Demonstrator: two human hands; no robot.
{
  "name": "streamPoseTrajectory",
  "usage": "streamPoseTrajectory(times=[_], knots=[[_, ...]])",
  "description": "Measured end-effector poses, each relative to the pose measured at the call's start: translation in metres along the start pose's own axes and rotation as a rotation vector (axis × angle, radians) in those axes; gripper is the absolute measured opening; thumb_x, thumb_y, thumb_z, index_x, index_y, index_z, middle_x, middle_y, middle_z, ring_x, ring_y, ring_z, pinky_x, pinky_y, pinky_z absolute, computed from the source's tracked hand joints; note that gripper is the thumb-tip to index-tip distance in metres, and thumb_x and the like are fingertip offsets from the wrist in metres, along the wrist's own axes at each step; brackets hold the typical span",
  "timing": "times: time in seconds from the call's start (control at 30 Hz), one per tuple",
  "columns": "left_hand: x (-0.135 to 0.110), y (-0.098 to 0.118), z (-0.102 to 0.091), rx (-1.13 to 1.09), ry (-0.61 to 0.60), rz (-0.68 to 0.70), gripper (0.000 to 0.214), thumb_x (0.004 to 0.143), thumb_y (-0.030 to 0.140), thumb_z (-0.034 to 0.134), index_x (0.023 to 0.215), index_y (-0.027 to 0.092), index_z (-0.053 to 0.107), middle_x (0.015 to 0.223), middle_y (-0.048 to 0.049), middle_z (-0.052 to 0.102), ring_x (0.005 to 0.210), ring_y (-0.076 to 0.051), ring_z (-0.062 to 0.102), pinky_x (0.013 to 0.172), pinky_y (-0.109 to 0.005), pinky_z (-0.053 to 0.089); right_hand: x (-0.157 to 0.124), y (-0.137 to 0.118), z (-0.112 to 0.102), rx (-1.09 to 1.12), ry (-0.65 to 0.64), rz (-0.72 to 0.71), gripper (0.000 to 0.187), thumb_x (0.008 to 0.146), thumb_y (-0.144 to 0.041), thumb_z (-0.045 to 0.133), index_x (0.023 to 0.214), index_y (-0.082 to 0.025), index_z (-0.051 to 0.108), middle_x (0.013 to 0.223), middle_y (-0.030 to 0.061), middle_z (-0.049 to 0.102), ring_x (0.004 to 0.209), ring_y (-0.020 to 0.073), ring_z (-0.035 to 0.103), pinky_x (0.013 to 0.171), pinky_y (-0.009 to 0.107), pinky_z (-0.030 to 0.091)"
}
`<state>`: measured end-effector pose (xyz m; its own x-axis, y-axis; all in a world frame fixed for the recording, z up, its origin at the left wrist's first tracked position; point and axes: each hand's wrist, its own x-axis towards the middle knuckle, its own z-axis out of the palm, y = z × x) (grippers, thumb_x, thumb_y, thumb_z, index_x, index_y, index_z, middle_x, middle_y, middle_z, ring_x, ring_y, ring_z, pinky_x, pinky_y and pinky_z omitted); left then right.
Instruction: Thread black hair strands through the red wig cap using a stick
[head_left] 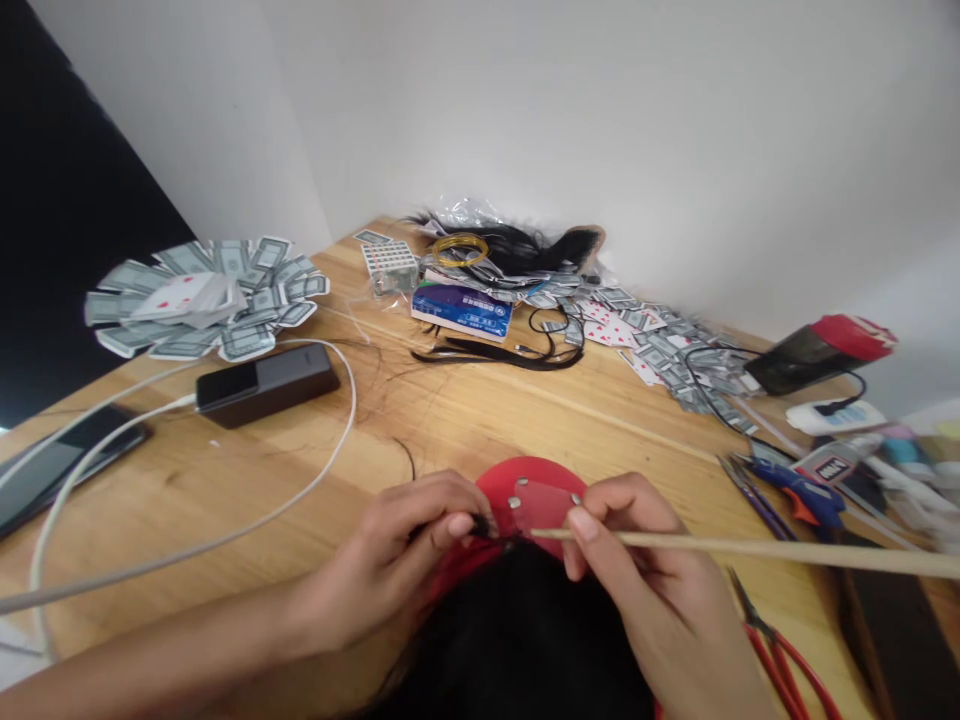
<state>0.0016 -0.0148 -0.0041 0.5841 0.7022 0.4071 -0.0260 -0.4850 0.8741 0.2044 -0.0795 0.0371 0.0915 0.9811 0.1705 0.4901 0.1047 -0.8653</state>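
A round red piece [525,472] with several small shiny metal dots lies in front of me. A mass of black hair-like material [517,640] covers the near side, with red showing at its edges. My left hand [420,540] is closed at the left rim, pinching a small black tuft [480,524]. Between the thumb and fingers of my right hand [637,560] is a long pale wooden stick [720,546]. Its thin tip points left over the red piece, close to where the black material begins. The left fingers partly hide the tuft.
Behind stand a blue box [461,312], black hair bundles [525,248] and scattered playing cards [675,360]. A card flower [202,300], power bank [268,384] and phone [71,460] with white cables lie left. Red-handled pliers [776,640] and a blue tool [799,490] lie right.
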Motion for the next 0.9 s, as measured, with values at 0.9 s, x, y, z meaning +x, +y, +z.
streamPoseTrajectory(times=[0.9], knots=[[0.027,0.02,-0.002,0.504,-0.395,0.041,0.02,0.095,0.014,0.041,0.092,0.021,0.06,0.072,0.0014,0.067,0.058,-0.013,0.059,0.053,-0.024,0.034,0.006,0.001,0.001,0.147,-0.032,0.064,0.031,0.099,-0.037,0.05,0.073,-0.022,0.055,0.06,-0.0044,0.056,0.054,0.0114,0.053,0.051,0.024,0.039]])
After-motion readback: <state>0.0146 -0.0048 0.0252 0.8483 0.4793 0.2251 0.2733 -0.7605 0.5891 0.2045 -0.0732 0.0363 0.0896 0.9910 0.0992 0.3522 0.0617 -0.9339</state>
